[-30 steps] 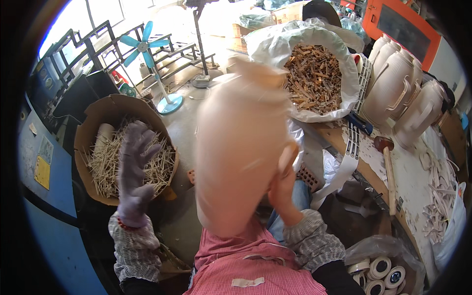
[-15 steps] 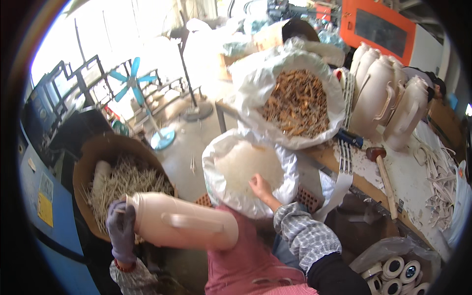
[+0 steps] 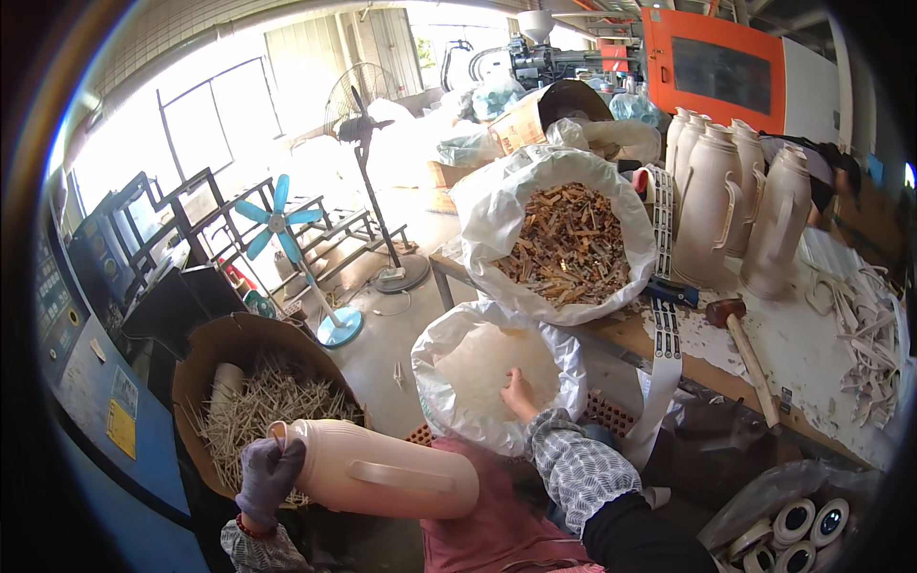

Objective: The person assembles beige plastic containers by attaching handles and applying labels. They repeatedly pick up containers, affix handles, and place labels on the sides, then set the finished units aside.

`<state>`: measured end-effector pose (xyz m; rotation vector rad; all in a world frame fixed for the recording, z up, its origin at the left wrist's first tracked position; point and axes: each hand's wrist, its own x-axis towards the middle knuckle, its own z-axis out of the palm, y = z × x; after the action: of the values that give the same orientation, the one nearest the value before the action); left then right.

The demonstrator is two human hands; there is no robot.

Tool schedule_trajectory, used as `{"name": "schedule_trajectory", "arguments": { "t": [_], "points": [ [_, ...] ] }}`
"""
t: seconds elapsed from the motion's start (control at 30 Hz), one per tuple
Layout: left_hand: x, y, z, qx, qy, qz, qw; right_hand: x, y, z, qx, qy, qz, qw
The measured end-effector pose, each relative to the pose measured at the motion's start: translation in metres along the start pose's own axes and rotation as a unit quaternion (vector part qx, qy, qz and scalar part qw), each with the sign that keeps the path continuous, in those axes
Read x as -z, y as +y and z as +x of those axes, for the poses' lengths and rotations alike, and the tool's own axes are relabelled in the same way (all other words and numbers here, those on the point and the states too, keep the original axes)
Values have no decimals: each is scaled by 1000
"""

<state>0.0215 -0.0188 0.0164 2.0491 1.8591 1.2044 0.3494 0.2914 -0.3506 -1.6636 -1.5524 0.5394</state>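
My left hand (image 3: 268, 475), in a grey glove, grips the spout end of a pale pink plastic jug shell (image 3: 396, 477). The shell lies on its side across my lap, over a dark pink apron (image 3: 478, 537), with its handle facing up towards me. My bare right hand (image 3: 519, 393) is inside the rim of a white sack (image 3: 432, 396), at the whitish translucent contents (image 3: 475, 361). Its fingers are drawn together; whatever is between them is too small to make out.
Several upright jug shells (image 3: 705, 205) and a mallet (image 3: 748, 358) stand or lie on the bench to the right. Beyond the white sack is a larger sack of brown scraps (image 3: 573, 244). A carton (image 3: 205, 358) of thin sticks sits left; round lids (image 3: 795, 523) fill a bag lower right.
The whole view has tilted up, so everything sits lower in the picture. My left hand still grips the jug shell, and my right hand stays at the white sack.
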Motion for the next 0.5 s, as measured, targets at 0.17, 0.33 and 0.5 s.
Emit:
{"name": "schedule_trajectory", "arguments": {
  "t": [0.17, 0.33, 0.5],
  "points": [
    [-25, 16, -7, 21, 122, -135, 983, 20, -38, -15, -6, -128, 199, 972],
    [-14, 30, 0, -154, -9, 25, 988, 50, -26, -25, 95, -170, 50, 980],
    [-4, 25, 32, -113, -6, 3, 994, 89, 13, -51, 37, -114, -67, 991]
  ]
}}
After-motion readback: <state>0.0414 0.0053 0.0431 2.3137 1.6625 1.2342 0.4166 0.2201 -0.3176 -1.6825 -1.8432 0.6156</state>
